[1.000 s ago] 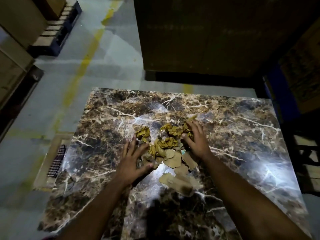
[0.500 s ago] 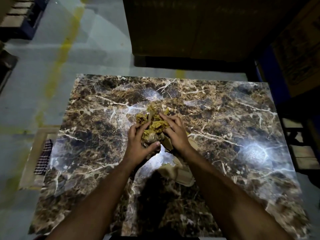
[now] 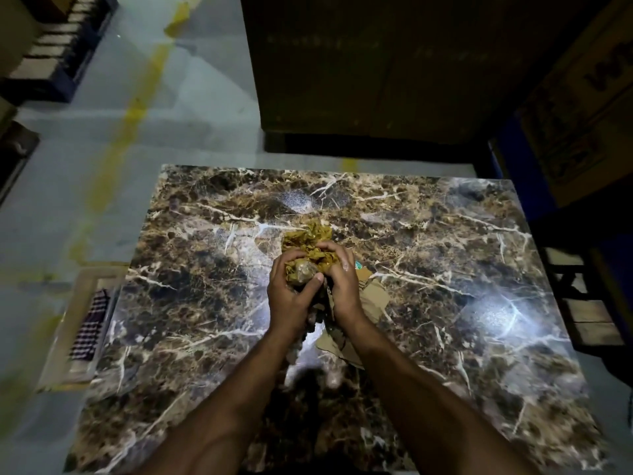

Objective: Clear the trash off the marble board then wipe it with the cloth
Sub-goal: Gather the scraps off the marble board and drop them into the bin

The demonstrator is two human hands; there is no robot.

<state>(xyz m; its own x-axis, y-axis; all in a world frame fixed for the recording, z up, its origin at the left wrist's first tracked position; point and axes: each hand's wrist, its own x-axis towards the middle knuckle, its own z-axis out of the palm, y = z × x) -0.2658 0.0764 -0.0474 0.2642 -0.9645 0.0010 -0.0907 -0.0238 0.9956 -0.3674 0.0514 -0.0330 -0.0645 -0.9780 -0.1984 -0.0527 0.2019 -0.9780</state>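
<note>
Wrappers point(image 3: 310, 246), crumpled, light and springy, sat bunched over the marble board point(image 3: 428, 255); your left hand point(image 3: 291, 296) and right hand point(image 3: 342, 282) cupped them. Cardboard scraps point(image 3: 373, 296) lay beneath, stiffer: pinch edges.

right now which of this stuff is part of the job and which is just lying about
Part of the job:
- marble board
- yellow crumpled trash, gripped by left hand and right hand
- cardboard scraps on the board
- checked cloth on the floor

Lying about:
- pallet
- big boxes

Marble board point(image 3: 191, 269) bare left and right – cardboard scraps point(image 3: 371, 296) mid-board, dark box point(image 3: 376, 80) blocks far edge.
</note>
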